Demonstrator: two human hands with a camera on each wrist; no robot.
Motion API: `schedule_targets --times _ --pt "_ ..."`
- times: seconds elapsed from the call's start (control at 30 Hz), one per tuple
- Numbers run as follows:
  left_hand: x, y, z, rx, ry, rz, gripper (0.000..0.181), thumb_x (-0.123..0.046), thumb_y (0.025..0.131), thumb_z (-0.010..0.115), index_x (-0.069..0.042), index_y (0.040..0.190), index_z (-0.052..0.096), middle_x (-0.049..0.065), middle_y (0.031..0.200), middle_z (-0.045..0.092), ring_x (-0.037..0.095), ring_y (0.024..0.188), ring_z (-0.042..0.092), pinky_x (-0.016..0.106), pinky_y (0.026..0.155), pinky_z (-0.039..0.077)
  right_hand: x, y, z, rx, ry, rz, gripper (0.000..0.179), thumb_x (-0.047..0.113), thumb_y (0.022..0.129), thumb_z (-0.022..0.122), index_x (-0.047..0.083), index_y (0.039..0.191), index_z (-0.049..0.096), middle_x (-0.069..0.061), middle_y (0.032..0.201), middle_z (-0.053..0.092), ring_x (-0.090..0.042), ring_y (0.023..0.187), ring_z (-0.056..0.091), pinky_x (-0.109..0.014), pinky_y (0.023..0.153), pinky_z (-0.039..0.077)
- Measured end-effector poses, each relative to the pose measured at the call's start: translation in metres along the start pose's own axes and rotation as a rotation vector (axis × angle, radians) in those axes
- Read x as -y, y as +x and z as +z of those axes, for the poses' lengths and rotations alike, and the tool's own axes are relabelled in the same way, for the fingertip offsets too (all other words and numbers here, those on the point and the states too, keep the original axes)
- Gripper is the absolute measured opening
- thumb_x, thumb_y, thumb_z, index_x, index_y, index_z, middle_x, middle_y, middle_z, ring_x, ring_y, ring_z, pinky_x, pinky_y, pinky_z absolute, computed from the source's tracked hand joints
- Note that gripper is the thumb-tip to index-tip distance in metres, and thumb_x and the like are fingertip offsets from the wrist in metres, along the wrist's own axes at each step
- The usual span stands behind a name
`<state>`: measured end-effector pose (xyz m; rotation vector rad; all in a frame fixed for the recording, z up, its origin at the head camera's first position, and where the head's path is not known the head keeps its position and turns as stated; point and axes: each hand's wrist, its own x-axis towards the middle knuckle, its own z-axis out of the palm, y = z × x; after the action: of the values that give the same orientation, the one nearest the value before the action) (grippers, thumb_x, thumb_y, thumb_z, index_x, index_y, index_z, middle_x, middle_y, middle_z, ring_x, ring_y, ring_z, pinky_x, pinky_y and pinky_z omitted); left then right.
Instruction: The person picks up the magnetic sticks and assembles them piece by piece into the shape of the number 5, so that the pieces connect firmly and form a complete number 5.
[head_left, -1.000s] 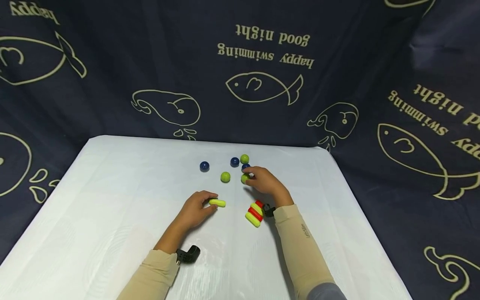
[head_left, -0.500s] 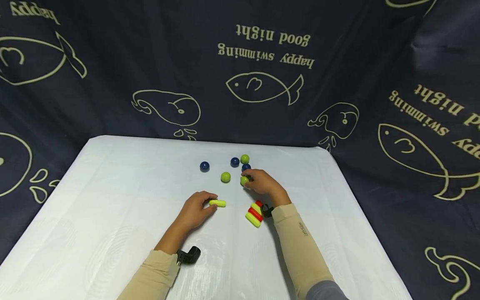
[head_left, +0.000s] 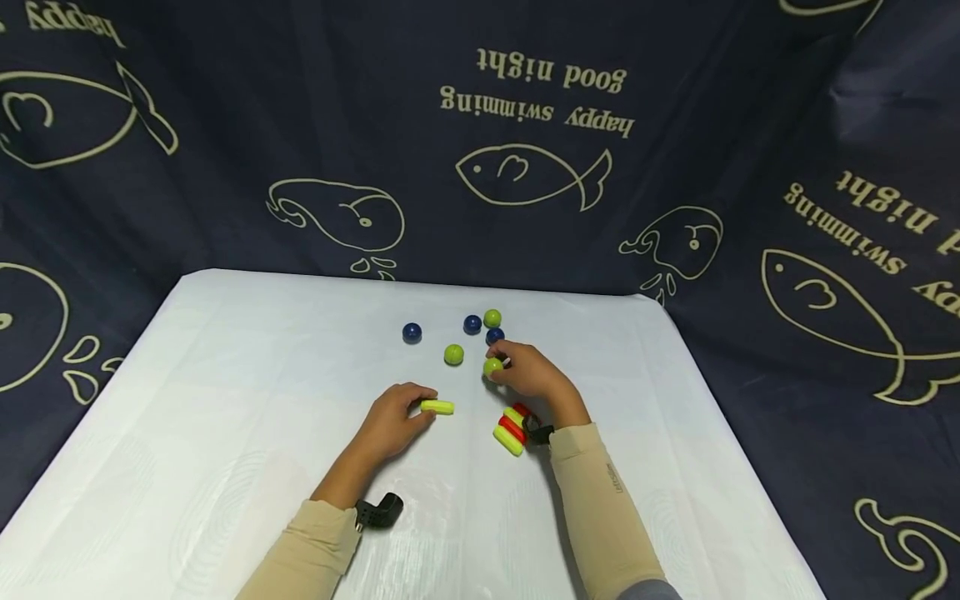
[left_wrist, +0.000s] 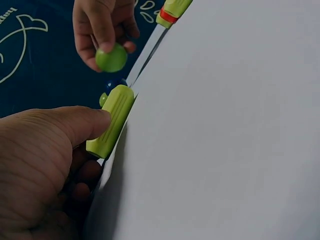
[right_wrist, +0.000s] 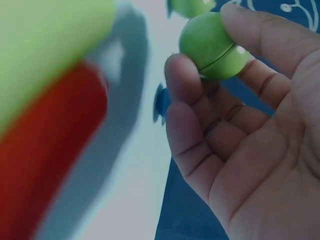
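Observation:
My left hand (head_left: 396, 421) pinches a short yellow-green ridged bar (left_wrist: 116, 117) between thumb and fingers, close over the white table. Farther right, my right hand (head_left: 531, 371) holds a green ball (right_wrist: 212, 45) with thumb and fingertips; a thin seam runs round it. In the left wrist view this green ball (left_wrist: 111, 58) shows past the bar. Just beyond the right fingertips lies a dark blue ball (head_left: 495, 336). A group of yellow and red bars (head_left: 510, 432) lies side by side below the right wrist, its right end partly hidden by the wrist camera.
Another green ball (head_left: 453, 355) lies between the hands, farther back. Behind it are a blue ball (head_left: 412, 333) to the left, a second blue ball (head_left: 472, 324) and a green ball (head_left: 492, 317). A dark printed cloth (head_left: 525, 242) hangs behind the white table (head_left: 262, 350).
My right hand has drawn the green ball slightly toward me, away from the blue ball behind it. The left hand and its bar have stayed nearly in place.

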<state>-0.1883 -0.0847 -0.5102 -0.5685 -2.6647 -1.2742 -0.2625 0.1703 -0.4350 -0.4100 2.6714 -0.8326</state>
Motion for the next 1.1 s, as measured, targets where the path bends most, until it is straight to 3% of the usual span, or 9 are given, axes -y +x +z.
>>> schedule_targets --times 0.27,0.47,0.67,0.9,1.0,1.1 --pt "-0.001 0.002 0.000 0.008 0.012 -0.001 0.028 -0.010 0.086 0.076 -0.007 0.113 0.072 0.006 0.107 0.070 0.027 0.098 0.061 0.045 0.087 0.048 0.005 -0.022 0.018 -0.059 0.185 -0.065 0.021 0.019 0.092 0.072 0.019 0.111 0.064 -0.001 0.106 0.065 -0.019 0.090 0.060 -0.035 0.076 0.052" --pt "-0.002 0.001 0.001 0.019 -0.001 0.000 0.028 -0.010 0.085 0.077 -0.007 0.112 0.073 0.005 0.107 0.070 0.025 0.096 0.060 0.043 0.086 0.048 0.008 -0.037 0.037 -0.090 0.335 -0.063 0.028 0.019 0.092 0.072 0.015 0.118 0.062 -0.001 0.105 0.064 -0.019 0.088 0.061 -0.034 0.073 0.053" --pt "-0.001 0.000 0.002 0.012 0.007 0.017 0.028 -0.009 0.084 0.077 -0.007 0.111 0.073 0.004 0.105 0.070 0.024 0.094 0.060 0.042 0.084 0.048 0.008 -0.047 0.045 -0.118 0.359 -0.081 0.039 0.019 0.093 0.070 0.010 0.130 0.061 -0.003 0.109 0.063 -0.019 0.085 0.060 -0.034 0.069 0.052" --pt "-0.001 0.000 0.002 0.005 0.018 0.026 0.027 -0.009 0.085 0.077 -0.006 0.112 0.073 0.005 0.105 0.070 0.025 0.094 0.060 0.043 0.084 0.048 0.004 -0.051 0.037 -0.196 0.350 -0.026 0.031 0.014 0.091 0.073 0.015 0.120 0.064 -0.001 0.110 0.061 -0.019 0.083 0.056 -0.032 0.069 0.050" --pt "-0.001 0.001 0.003 -0.004 0.032 0.030 0.027 -0.007 0.084 0.077 -0.006 0.111 0.073 0.005 0.105 0.069 0.026 0.095 0.061 0.044 0.085 0.049 0.002 -0.051 0.036 -0.197 0.363 -0.026 0.029 0.012 0.090 0.073 0.016 0.117 0.063 -0.002 0.113 0.060 -0.018 0.083 0.056 -0.032 0.069 0.049" --pt "-0.001 0.001 0.003 -0.009 0.041 0.030 0.026 -0.006 0.085 0.076 -0.006 0.111 0.073 0.006 0.105 0.069 0.027 0.096 0.061 0.044 0.085 0.049 0.001 -0.050 0.036 -0.181 0.378 -0.035 0.028 0.012 0.091 0.073 0.016 0.117 0.063 -0.003 0.106 0.061 -0.018 0.080 0.056 -0.031 0.067 0.049"
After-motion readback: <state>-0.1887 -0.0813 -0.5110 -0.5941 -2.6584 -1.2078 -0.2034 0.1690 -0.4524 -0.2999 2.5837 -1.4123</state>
